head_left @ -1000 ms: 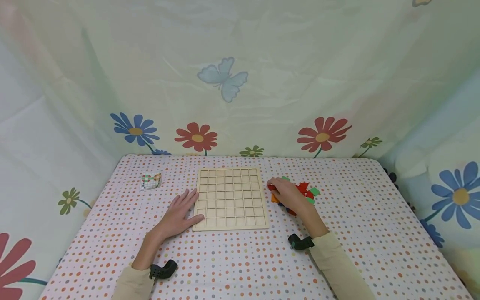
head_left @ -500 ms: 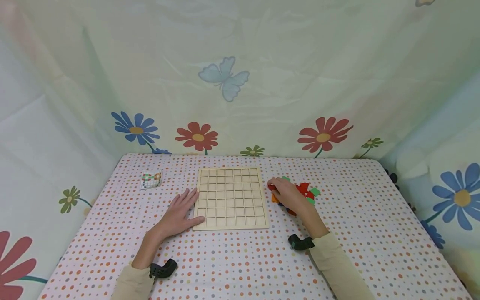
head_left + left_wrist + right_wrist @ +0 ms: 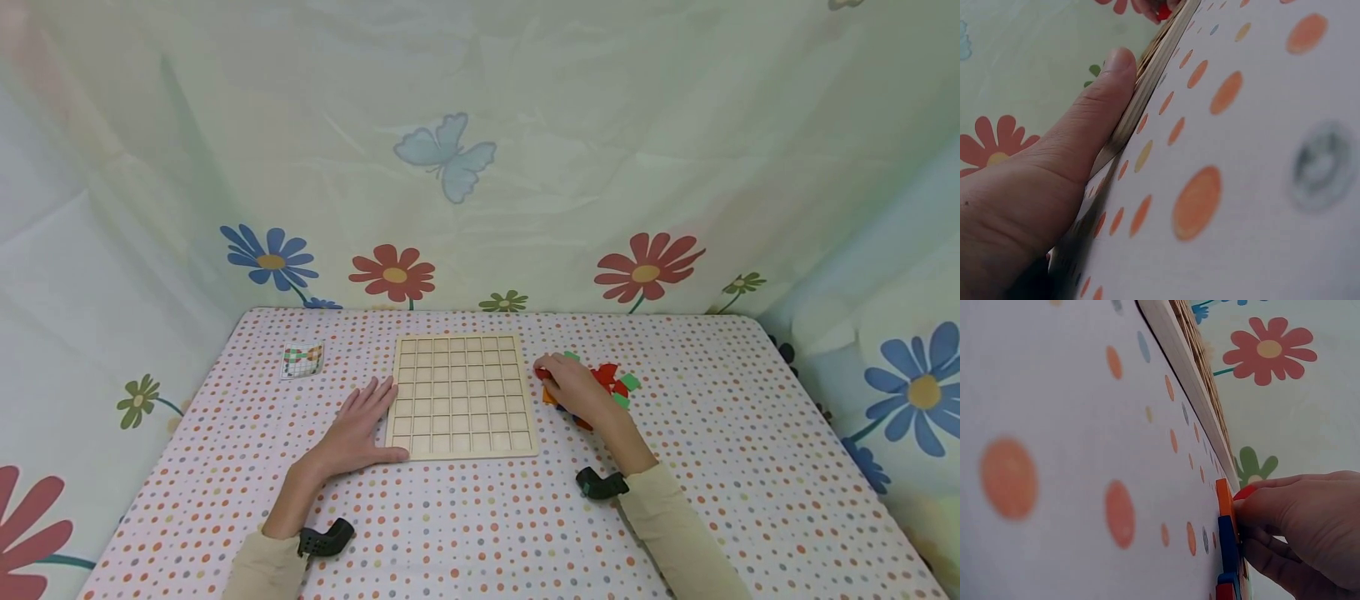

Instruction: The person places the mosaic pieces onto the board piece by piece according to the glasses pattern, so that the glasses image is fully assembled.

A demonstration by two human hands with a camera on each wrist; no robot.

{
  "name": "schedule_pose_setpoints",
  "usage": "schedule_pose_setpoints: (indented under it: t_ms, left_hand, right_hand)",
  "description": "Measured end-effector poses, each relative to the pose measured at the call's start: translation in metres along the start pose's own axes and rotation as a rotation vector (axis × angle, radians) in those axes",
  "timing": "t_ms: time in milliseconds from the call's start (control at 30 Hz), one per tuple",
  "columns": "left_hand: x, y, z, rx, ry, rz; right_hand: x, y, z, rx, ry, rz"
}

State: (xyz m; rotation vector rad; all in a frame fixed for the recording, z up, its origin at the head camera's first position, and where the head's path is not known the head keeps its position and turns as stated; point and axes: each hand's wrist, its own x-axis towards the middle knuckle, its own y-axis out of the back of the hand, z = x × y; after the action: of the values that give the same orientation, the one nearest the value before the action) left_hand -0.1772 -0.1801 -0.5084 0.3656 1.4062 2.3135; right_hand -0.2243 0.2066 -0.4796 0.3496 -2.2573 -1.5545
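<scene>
Dotted tabletop (image 3: 465,533): left hand (image 3: 354,427) shifts its thumb

We see it drop from the grid board's (image 3: 461,396) corner cell to the near edge, baring that cell; the fingers stay spread at the left rim. Right of the board, the right hand (image 3: 577,387) still pinches a red piece (image 3: 1244,492) at the pile (image 3: 606,377).

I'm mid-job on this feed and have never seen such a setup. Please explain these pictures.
There is no machine here: the grip is a person's left hand and right hand, both bare. The wide picture comes from a camera worn on the head; the close ones come from a camera on each wrist. On the polka-dot tablecloth lie a wooden grid board, a small card with a coloured pattern, and a pile of red, green, orange and blue tiles. The left hand rests on the board's left edge. The right hand pinches a red tile.
</scene>
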Motion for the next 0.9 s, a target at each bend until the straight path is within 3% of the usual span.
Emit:
schedule_pose_setpoints:
  t_ms: [167,300,467,767,900]
  left_hand:
    - [0.0,-0.001,0.0,0.004,0.005,-0.001]
    - [0.0,-0.001,-0.001,0.017,0.009,-0.001]
    - [0.0,-0.001,-0.001,0.023,0.013,-0.003]
    - [0.001,-0.002,-0.001,0.025,0.019,-0.005]
    - [0.001,-0.002,0.0,0.021,0.025,-0.011]
  right_hand:
    - [0.002,0.001,0.0,0.088,-0.072,0.002]
    - [0.005,0.001,-0.002,0.215,-0.128,0.09]
    - [0.006,0.0,-0.006,0.37,-0.121,0.182]
    - [0.008,-0.003,-0.016,0.479,-0.081,0.138]
    - [0.01,-0.006,-0.022,0.525,-0.111,0.102]
